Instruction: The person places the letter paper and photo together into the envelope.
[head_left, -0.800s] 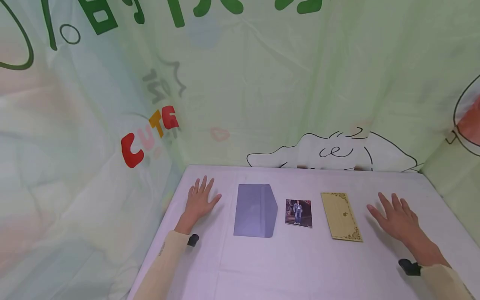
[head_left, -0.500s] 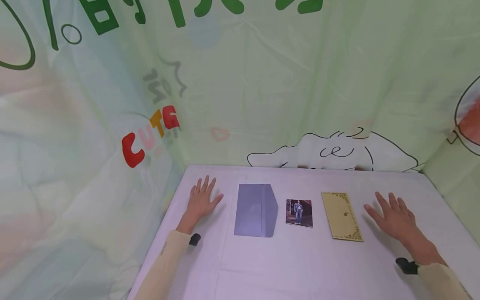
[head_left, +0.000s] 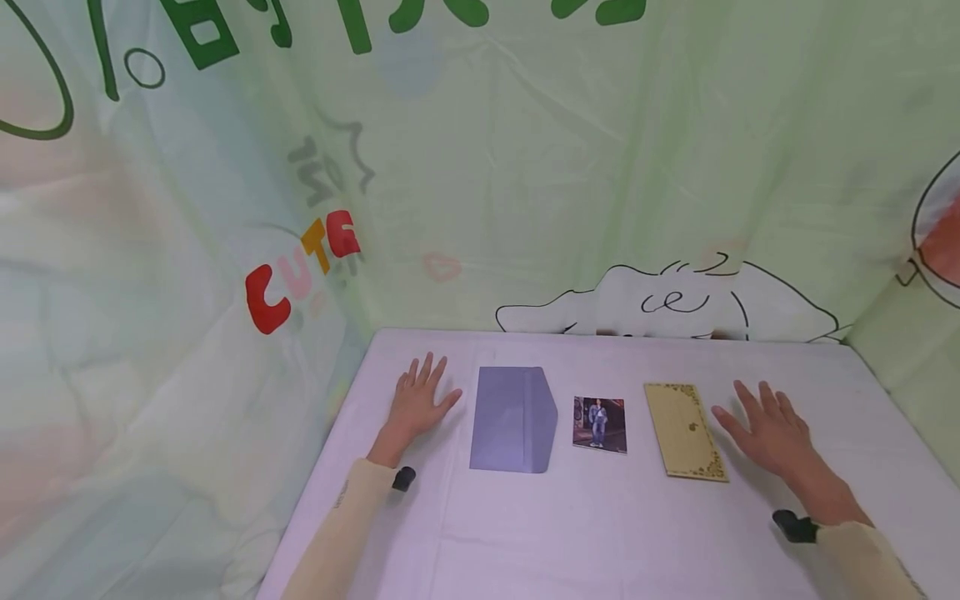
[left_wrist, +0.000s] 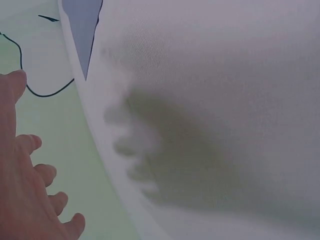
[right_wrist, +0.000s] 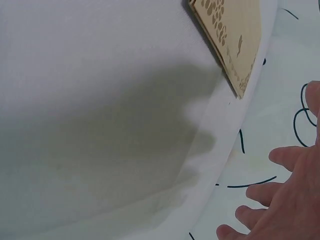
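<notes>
Now, left hand [head_left: 420, 408]: spread, is nearing the envelope [head_left: 501, 421]
Right hand [head_left: 772, 435]: also spread, is nearing the wooden panel [head_left: 684, 432]
Photo [head_left: 599, 424]: is lying between, nothing being gripped

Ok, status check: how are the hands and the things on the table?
Left hand, right hand: fingers spread, holding nothing. Purple envelope, photo, patterned tan panel lying between them. No obstruction seen.

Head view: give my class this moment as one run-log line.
left hand: spread, empty, nearest purple envelope | right hand: spread, empty, nearest tan card | photo: on table, between purple envelope and tan card
</notes>
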